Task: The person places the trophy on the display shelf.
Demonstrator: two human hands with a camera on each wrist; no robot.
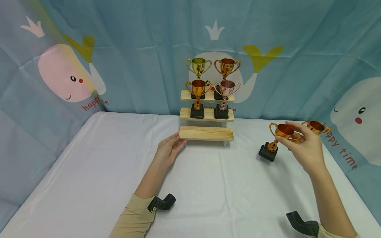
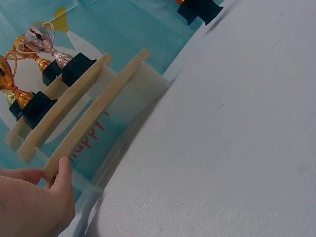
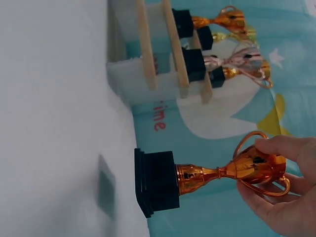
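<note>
A white-covered table (image 1: 89,185) fills the lower part of the head view, and a three-tiered wooden stand (image 1: 209,114) rests near its far edge, just right of centre. The top tier bears a yellow-green trophy (image 1: 197,65) at left and a copper trophy (image 1: 227,66) at right; the middle tier, an orange-gold trophy (image 1: 198,88) and, right of it, a pink trophy (image 1: 227,88).

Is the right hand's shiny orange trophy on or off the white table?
Off: the trophy hangs clear, its black square base apart from its shadow on the table.

Head view faces forward and down; closer wrist views share shelf (image 1: 209,114).
</note>
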